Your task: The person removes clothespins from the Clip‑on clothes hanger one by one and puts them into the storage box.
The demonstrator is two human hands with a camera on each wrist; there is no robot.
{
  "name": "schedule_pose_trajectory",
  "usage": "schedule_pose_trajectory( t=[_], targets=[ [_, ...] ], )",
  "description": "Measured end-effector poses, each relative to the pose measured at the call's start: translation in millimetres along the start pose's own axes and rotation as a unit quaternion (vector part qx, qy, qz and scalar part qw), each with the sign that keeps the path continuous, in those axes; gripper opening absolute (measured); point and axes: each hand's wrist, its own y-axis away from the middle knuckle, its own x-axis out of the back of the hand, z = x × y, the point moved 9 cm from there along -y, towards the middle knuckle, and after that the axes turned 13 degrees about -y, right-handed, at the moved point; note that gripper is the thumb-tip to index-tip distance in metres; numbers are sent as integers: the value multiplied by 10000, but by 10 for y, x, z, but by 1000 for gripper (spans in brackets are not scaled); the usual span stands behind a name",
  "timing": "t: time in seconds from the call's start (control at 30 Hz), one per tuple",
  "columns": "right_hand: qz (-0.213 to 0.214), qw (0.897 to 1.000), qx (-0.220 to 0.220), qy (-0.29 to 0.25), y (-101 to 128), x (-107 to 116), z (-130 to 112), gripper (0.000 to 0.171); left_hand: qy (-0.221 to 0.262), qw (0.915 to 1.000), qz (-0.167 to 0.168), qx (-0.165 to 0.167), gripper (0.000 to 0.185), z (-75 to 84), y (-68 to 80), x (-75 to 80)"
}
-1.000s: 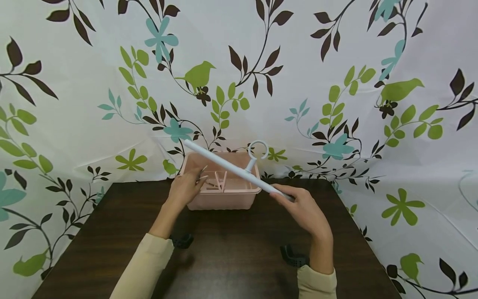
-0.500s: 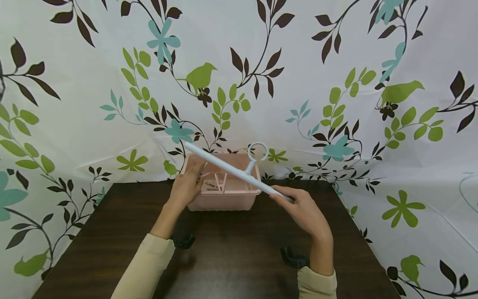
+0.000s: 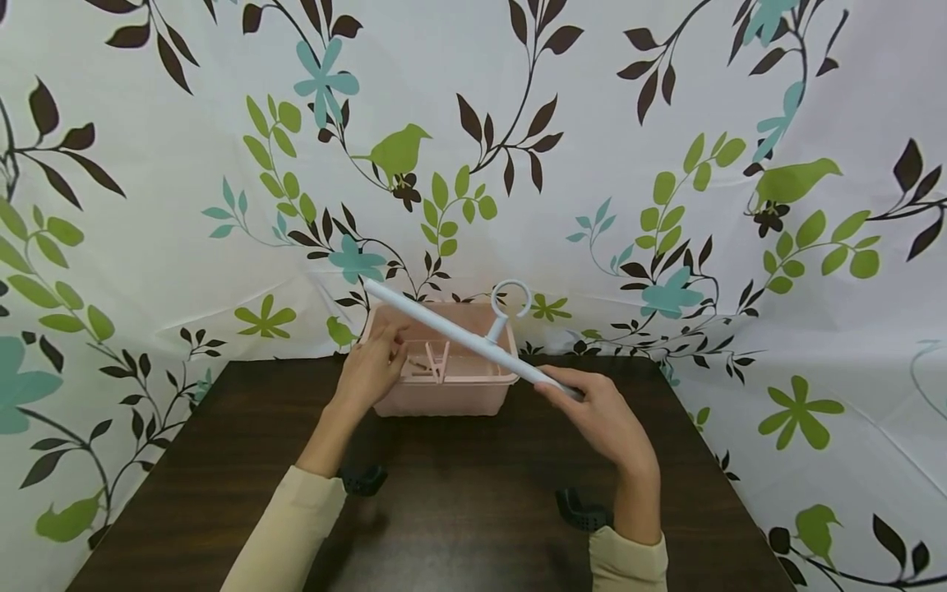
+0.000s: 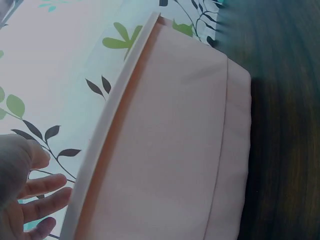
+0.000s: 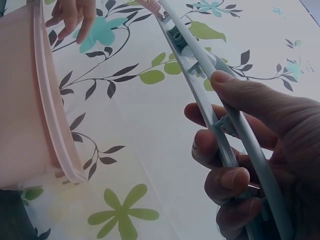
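A light blue clothes hanger (image 3: pixel 451 329) with a ring-shaped hook slants across the head view, its far end up and to the left. My right hand (image 3: pixel 599 411) grips its near end, thumb on one rail and fingers curled round the other in the right wrist view. Below the bar, a pink clothespin (image 3: pixel 438 362) overlaps the pink basket (image 3: pixel 444 401). At the basket's left side is my left hand (image 3: pixel 370 366), fingers loosely bent, with nothing seen between them in either wrist view. A pink clip (image 5: pixel 150 6) shows at the hanger's far end in the right wrist view.
The basket stands at the back of a dark wooden table (image 3: pixel 459 501), close to the patterned cloth backdrop (image 3: pixel 629 99). Small pieces lie inside the basket, partly hidden by its front wall. Black wrist mounts (image 3: pixel 584 510) sit under both wrists.
The left hand's fingers have shifted slightly at the basket's left side, and the thin dark shape seen at its fingertips no longer shows. The right hand and hanger have stayed nearly still.
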Motion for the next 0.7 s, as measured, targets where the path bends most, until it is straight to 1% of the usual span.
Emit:
schedule_pose_trajectory(
  t=[0.17,0.27,0.33,0.43,0.5,0.57,0.7],
  targets=[
    [-3,10000,14,-3,-8,-3,-18,42,122,9998,133,14,38,33,19,91],
    [11,10000,45,21,-11,-2,-30,43,278,9995,136,49,37,42,40,122],
    [51,10000,55,45,-11,3,-36,43,536,9985,98,74,37,46,61,131],
    [122,9999,57,52,-12,10,-39,43,1167,9930,-4,168,39,59,94,140],
    [162,9998,48,58,-10,13,-40,43,1725,9848,-64,173,44,84,111,149],
    [192,9998,28,41,-9,14,-37,43,2252,9741,-124,154,49,119,120,159],
    [221,9997,5,49,-9,15,-36,42,3267,9447,-287,-78,55,223,145,200]
  ],
)
